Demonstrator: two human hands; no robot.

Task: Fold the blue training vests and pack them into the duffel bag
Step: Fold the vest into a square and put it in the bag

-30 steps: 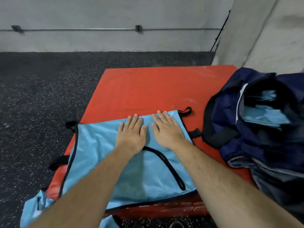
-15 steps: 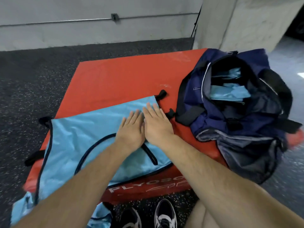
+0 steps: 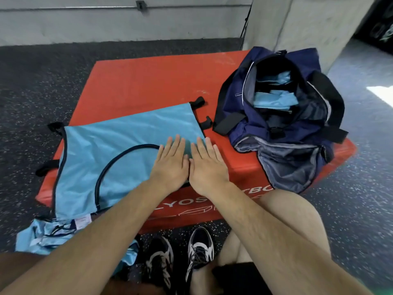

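Observation:
A light blue training vest (image 3: pixel 119 152) with black trim lies spread flat on a red padded box (image 3: pixel 153 81). My left hand (image 3: pixel 170 165) and my right hand (image 3: pixel 206 167) press flat on the vest's right end, side by side, fingers straight. A navy duffel bag (image 3: pixel 282 120) stands open on the box's right part, with folded blue vests (image 3: pixel 274 99) inside. More blue vests (image 3: pixel 42 235) lie crumpled on the floor at the lower left.
Dark speckled rubber floor (image 3: pixel 42 81) surrounds the box. A concrete pillar (image 3: pixel 297 24) rises behind the bag and a grey wall runs along the back. My shoes (image 3: pixel 180 258) and bare knee (image 3: pixel 282 211) are in front of the box.
Both hands slid to the right across the vest toward its right edge, smoothing it. The view swung right and down, showing more of the bag and my feet.

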